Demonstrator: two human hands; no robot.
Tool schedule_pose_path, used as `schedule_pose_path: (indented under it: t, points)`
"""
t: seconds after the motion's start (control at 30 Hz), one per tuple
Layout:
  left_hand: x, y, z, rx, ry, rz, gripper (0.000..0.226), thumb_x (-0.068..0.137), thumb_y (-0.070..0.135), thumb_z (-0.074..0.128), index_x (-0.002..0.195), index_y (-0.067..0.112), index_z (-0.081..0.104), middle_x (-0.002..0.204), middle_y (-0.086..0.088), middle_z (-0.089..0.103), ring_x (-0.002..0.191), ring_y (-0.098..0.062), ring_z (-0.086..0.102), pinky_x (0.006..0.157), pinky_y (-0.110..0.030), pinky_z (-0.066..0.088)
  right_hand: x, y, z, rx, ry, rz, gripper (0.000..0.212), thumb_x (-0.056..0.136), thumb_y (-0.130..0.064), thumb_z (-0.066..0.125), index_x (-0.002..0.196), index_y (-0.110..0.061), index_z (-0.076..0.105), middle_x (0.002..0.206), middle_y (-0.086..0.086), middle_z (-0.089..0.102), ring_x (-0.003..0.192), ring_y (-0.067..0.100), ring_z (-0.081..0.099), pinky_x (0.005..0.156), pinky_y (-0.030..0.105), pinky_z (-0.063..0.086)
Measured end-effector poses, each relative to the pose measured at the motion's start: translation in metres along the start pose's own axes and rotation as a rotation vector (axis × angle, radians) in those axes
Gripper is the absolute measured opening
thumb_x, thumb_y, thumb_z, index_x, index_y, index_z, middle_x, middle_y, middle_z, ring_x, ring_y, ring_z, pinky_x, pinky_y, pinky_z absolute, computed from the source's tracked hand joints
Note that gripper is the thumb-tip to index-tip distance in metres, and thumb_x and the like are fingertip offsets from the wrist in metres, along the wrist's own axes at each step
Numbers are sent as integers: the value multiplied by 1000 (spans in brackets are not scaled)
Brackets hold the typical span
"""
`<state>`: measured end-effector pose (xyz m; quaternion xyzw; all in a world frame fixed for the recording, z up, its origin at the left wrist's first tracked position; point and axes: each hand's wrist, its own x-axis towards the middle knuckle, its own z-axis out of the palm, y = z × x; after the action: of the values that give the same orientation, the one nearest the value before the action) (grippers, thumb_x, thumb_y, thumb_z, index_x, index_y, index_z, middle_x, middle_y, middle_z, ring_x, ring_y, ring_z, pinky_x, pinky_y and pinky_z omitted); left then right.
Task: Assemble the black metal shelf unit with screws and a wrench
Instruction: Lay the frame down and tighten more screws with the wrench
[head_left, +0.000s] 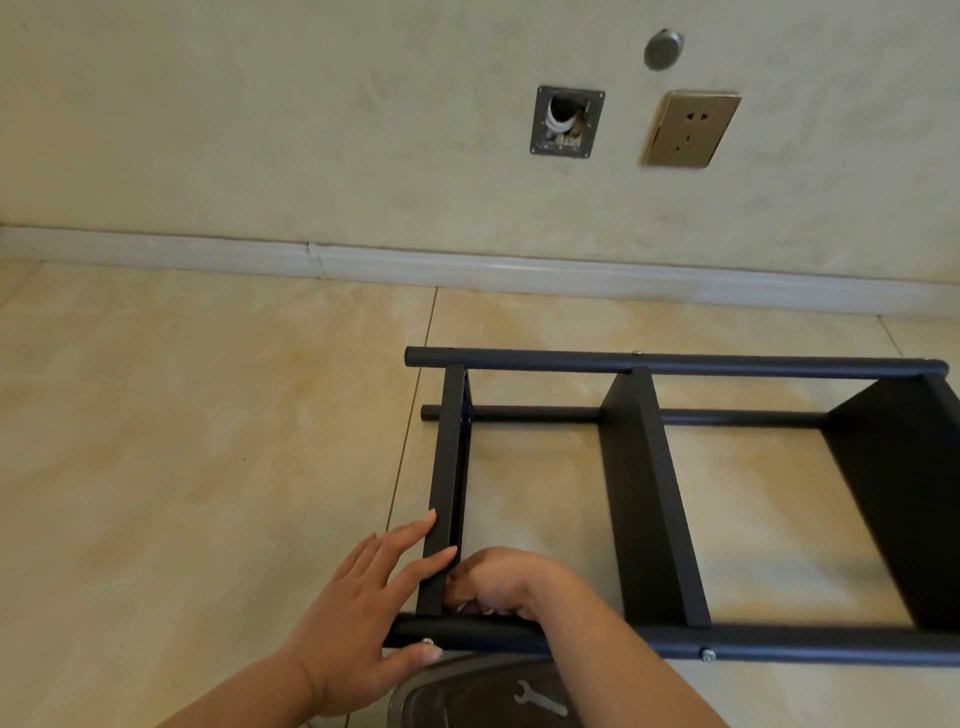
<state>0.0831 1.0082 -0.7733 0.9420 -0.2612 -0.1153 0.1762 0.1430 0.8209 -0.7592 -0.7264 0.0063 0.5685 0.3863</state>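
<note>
The black metal shelf unit (644, 499) lies on its side on the tiled floor, with three shelf panels between round tube posts. My left hand (358, 603) rests flat with fingers spread against the leftmost panel (441, 493), its thumb beside a silver screw (427, 643) in the near post (779, 644). My right hand (493, 584) is curled inside the frame at the joint of that panel and the near post; what its fingers pinch is hidden. A small silver wrench (540, 699) lies on a grey shoe-like object at the bottom edge. Another screw (706, 654) sits in the near post.
A wall with a white baseboard (467, 270) runs behind the shelf. On it are a gold socket plate (688, 130), an open metal wall box (567, 122) and a round grey cap (663, 49). Beige floor tiles (182, 441) stretch to the left.
</note>
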Motion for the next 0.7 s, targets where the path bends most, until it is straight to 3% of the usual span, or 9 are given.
schedule_pose_path:
  t: [0.07,0.17,0.27,0.4,0.5,0.57,0.63,0.7]
  points:
    - [-1,0,1,-5,-10,-2,70,81,81,24,142,56,1,154,23,-11,142,-11,14,117,-43,11,-2,-1,-1,46,-12,4,13,91,-20,52,81,-21,61,70,-7,54,60,5,46,56,21,34]
    - [-1,-1,2,-9,-6,-6,70,82,79,26,144,53,7,155,21,-5,140,-12,20,114,-34,13,-3,-1,0,53,-3,-5,18,92,-18,52,76,-24,58,70,-7,54,63,6,47,58,20,35]
    - [-1,1,0,-27,-19,-19,70,81,80,24,143,54,4,155,21,-7,140,-12,19,117,-38,16,-3,-1,2,13,12,3,19,93,-21,53,75,-25,58,72,-6,54,65,7,48,61,21,37]
    - [-1,2,-2,-17,-79,-27,69,75,86,15,136,63,-11,150,27,-20,142,-5,1,118,-34,-3,-5,-3,1,-12,10,21,18,92,-24,53,74,-22,58,72,-4,53,66,10,47,63,23,38]
    - [0,0,-2,15,-54,-9,71,83,78,28,146,48,11,157,15,0,139,-9,16,114,-32,14,-6,-4,1,-26,-2,11,19,92,-22,52,73,-20,56,69,-4,51,62,10,43,60,22,35]
    - [1,0,-2,21,-51,-14,72,83,78,30,145,50,9,157,17,-3,140,-8,13,116,-34,15,-7,-4,1,1,-15,9,13,92,-21,51,81,-18,59,70,-4,52,62,9,44,59,21,35]
    - [1,0,-1,13,-51,-20,71,81,80,29,141,57,0,154,23,-12,141,-5,4,117,-39,5,-7,-4,1,15,-14,-3,10,92,-19,51,93,-18,61,72,-5,53,64,8,45,59,21,35]
    - [0,0,0,37,-18,-1,71,82,79,29,143,54,4,155,21,-8,140,-6,8,116,-43,10,-7,-4,0,4,-9,-9,9,93,-18,50,95,-19,60,73,-6,53,66,8,46,60,21,36]
